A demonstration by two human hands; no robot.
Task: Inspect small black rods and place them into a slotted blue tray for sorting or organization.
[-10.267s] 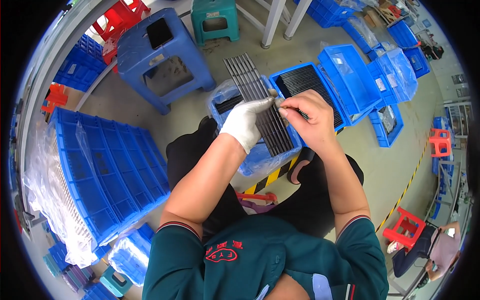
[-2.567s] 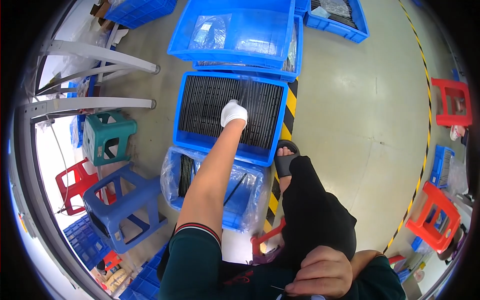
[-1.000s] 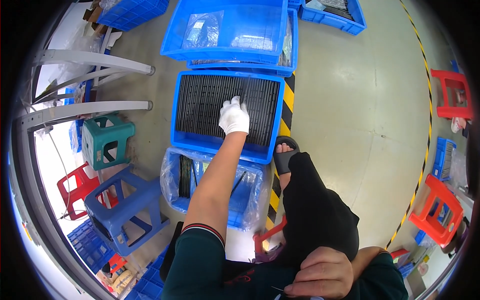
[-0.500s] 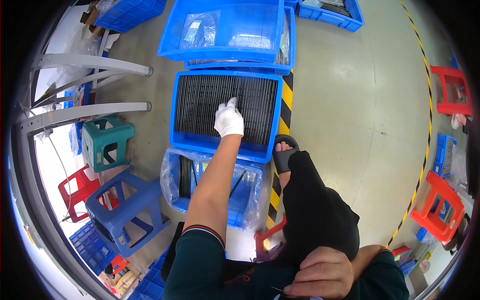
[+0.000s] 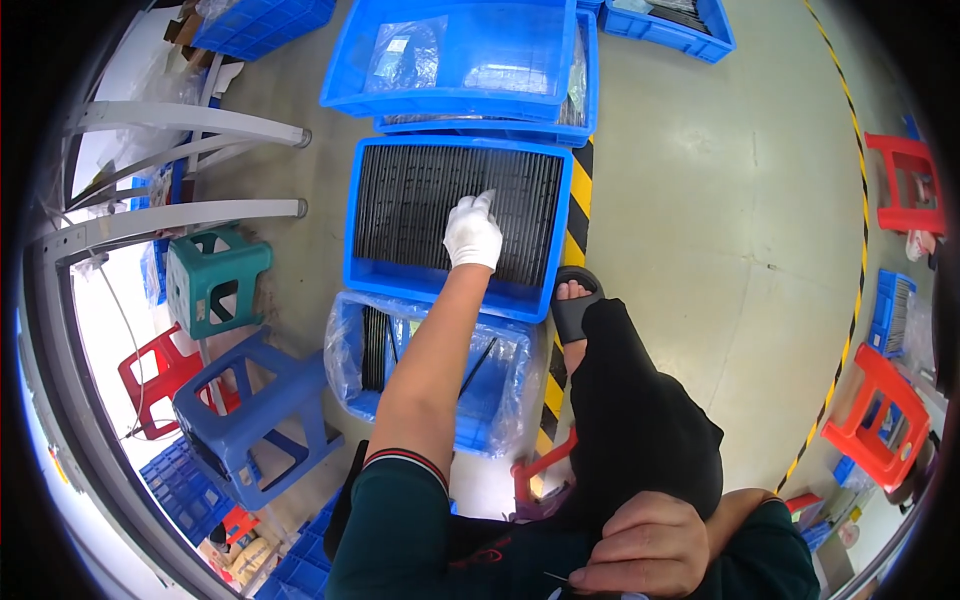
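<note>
My left hand (image 5: 472, 236), in a white glove, reaches over a blue crate (image 5: 400, 279) packed with rows of thin black strips (image 5: 410, 205). One or two of its fingers stretch forward onto the strips near the middle, and the rest curl in; I see nothing held in it. Bare, my right hand (image 5: 650, 545) rests close to my body at the lower edge, its fingers closed. A thin, pointed bit shows beside its fingertips, but what they grip is mostly hidden.
Nearer me stands a plastic-lined blue bin (image 5: 505, 370) with a few black strips. Stacked blue crates (image 5: 450, 105) sit beyond. At left are a green stool (image 5: 215, 285), a blue stool (image 5: 235, 420) and grey frame legs (image 5: 200, 217). My sandalled foot (image 5: 573, 300) is by the striped floor tape.
My gloved left hand has shifted slightly forward over the strips, its fingertips a little farther up the rows. The view has moved slightly. My right hand stays in place.
</note>
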